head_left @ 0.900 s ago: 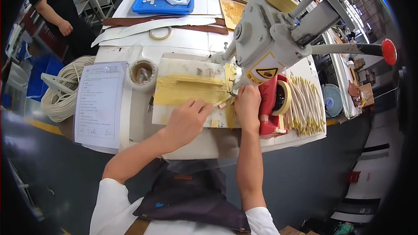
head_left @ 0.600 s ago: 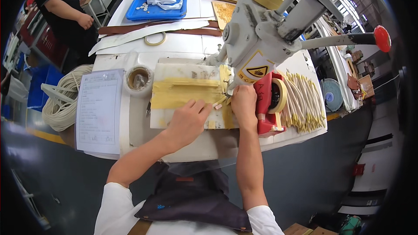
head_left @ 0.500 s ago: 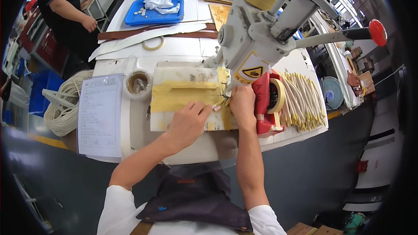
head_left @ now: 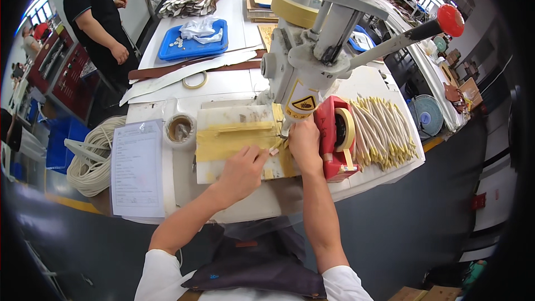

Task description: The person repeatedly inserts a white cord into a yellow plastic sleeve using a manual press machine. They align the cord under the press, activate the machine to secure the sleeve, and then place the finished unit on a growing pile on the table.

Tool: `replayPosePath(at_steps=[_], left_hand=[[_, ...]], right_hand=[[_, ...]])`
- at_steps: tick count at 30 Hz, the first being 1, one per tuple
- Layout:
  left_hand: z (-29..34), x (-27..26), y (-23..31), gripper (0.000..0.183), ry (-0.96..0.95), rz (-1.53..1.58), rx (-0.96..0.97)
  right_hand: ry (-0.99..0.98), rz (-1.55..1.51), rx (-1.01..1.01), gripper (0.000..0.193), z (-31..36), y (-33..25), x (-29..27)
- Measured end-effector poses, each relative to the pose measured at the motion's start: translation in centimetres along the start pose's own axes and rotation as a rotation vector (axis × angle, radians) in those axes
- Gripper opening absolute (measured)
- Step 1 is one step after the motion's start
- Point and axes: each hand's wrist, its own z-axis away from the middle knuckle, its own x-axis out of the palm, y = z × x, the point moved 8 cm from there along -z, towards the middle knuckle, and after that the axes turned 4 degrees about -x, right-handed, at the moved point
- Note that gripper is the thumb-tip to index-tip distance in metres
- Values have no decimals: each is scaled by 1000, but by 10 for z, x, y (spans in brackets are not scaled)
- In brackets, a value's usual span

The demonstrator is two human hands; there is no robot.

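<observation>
Pale strip by left fingers, slanting away rightward, toward press

The tips of the right fingers are hidden beyond the knuckles, so their grip cannot be told; above them, the press runs off the upper edge. A pale piece just right of the left fingers is too small to identify. Farther left of these, print on the sheet is too fine to read.
</observation>
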Motion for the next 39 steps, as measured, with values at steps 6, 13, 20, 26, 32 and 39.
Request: replayPosePath(at_steps=[6, 13, 20, 26, 32, 39], left_hand=[[-2, -1, 2, 40, 2, 34, -2], [-3, -2, 2, 40, -2, 41, 2], [-2, -3, 4, 41, -33, 40, 21], [-1, 0, 2, 41, -42, 66, 14], [-1, -2, 2, 39, -33, 53, 14], [1, 0, 3, 39, -8, 46, 35]], right_hand=[[42, -9, -15, 52, 2, 5, 6], [42, 6, -37, 50, 3, 1, 6], [66, 29, -33, 29, 3, 6, 7], [71, 17, -15, 27, 4, -1, 2], [78, 41, -32, 37, 2, -4, 1], [190, 56, -103, 43, 27, -32, -25]])
